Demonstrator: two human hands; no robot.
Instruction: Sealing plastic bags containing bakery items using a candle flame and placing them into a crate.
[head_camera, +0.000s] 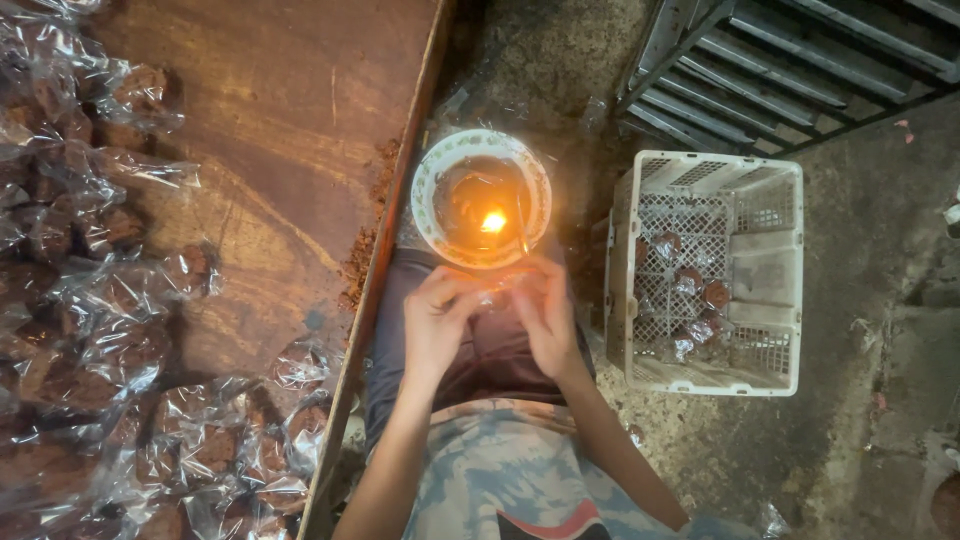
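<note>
Hands (490, 315) meeting beside bowl flame (492, 222), pinched item indistinct, wrapped pieces (90, 330) blurred

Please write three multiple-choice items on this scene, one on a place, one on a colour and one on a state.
1. Where does the white plastic crate stand?
A. on the concrete floor, to the person's right
B. on the wooden board
C. on the person's lap

2. What colour is the rim of the bowl?
A. black
B. white with a pattern
C. red

3. What is the state of the flame in the bowl?
A. out
B. hidden under a lid
C. burning

Answers: 1 A, the crate sits on the floor right of the knees. 2 B, the rim is pale and patterned. 3 C, it glows orange just beyond the left hand and right hand.
</note>
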